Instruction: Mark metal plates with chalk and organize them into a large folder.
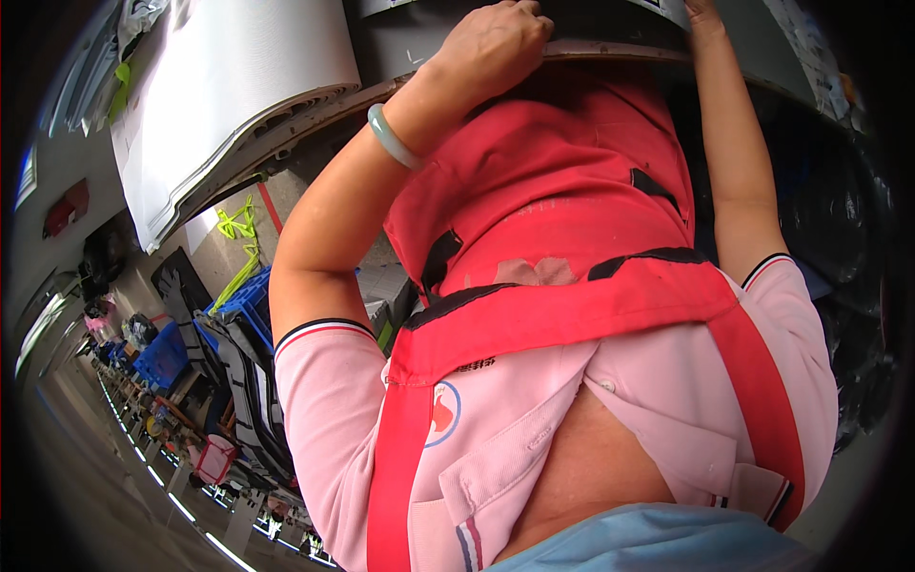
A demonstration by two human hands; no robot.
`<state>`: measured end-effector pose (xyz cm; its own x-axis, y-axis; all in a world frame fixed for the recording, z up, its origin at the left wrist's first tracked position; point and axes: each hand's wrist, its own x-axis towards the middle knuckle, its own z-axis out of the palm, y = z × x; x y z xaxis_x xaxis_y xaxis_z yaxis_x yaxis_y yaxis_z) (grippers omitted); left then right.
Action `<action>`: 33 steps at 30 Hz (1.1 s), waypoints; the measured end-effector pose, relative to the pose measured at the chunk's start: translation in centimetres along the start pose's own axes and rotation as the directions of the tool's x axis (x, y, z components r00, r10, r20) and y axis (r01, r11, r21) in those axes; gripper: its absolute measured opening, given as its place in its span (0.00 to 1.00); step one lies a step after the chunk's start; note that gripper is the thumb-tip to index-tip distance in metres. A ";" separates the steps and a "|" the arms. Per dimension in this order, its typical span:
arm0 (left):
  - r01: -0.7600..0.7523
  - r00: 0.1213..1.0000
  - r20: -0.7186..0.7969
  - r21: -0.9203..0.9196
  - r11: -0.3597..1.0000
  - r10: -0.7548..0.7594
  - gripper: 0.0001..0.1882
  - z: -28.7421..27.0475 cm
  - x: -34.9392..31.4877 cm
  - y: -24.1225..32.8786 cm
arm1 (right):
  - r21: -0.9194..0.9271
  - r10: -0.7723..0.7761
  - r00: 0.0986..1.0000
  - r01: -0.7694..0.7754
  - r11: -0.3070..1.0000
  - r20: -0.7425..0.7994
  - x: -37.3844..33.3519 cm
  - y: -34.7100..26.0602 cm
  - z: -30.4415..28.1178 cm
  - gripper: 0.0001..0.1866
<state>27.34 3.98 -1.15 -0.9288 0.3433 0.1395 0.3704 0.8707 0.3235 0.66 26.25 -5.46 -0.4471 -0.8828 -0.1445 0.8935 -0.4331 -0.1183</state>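
Observation:
My left hand (502, 43), with a pale green bangle (392, 137) on its wrist, is at the near edge of a dark work table (405, 36). Its fingers are curled closed, and whatever they may hold is hidden. My right hand (703, 16) is at the top edge of the view, farther right, mostly cut off with its fingers out of sight. Close to it a pale flat piece (667, 9) with dark marks shows only in part. Left of my left hand lies a thick stack of large white sheets (243, 71), curling down over the table edge.
My red apron (562, 191) presses near the table edge. Below left are a blue crate (250, 303) with yellow-green straps (238, 229) and dark-grey strips of material (248, 381). Black plastic bags (829, 214) bulge at the right. Farther left stands another blue bin (162, 355).

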 end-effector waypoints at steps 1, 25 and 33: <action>0.005 0.999 -0.033 0.002 1.000 -0.005 0.05 0.3 -0.1 0.0 | 0.009 0.012 1.000 -0.012 1.000 0.001 0.0 -0.1 -0.1 0.21; -0.405 0.803 -0.580 -0.360 0.841 0.138 0.08 5.8 19.1 7.1 | -0.742 -0.651 0.755 0.480 0.468 0.078 -8.4 1.4 8.3 0.21; -0.183 0.845 -0.494 -0.629 0.756 -0.206 0.10 -0.1 14.7 5.3 | -0.736 -0.695 0.712 0.522 0.430 0.099 -9.9 -0.5 1.0 0.13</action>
<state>15.66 13.60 2.69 -0.8558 -0.0636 0.5134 0.4566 0.3735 0.8075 4.71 34.98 -3.00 -0.9354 -0.3453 0.0763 0.1202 -0.5133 -0.8497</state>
